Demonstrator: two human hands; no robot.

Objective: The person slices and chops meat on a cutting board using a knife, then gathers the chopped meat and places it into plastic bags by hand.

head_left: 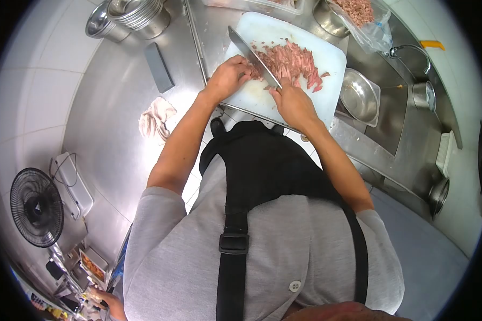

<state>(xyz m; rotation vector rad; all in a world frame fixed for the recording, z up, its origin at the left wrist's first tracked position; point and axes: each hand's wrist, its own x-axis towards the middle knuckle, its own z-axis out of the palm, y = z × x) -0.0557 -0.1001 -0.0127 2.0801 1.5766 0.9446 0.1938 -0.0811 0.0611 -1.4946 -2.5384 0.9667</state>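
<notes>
On the white cutting board [334,64] lies a spread of sliced raw meat [292,61], pink and red, with small scraps around it. My right hand [294,104] is closed round the handle of a kitchen knife [247,52], whose wide blade slants to the upper left across the board. To the left of the blade, my left hand [228,79] has its fingers curled down on some of the meat, close to the edge. The fingers partly hide that meat. Most of the knife handle is covered by my right hand.
A sharpening stone [159,68] and a crumpled cloth [156,119] lie on the steel counter at left, near stacked metal bowls [139,18]. Right of the board are a metal pan [359,96], a bag of chopped meat [356,12] and a faucet [409,49]. Another person's hand [104,299] shows at lower left.
</notes>
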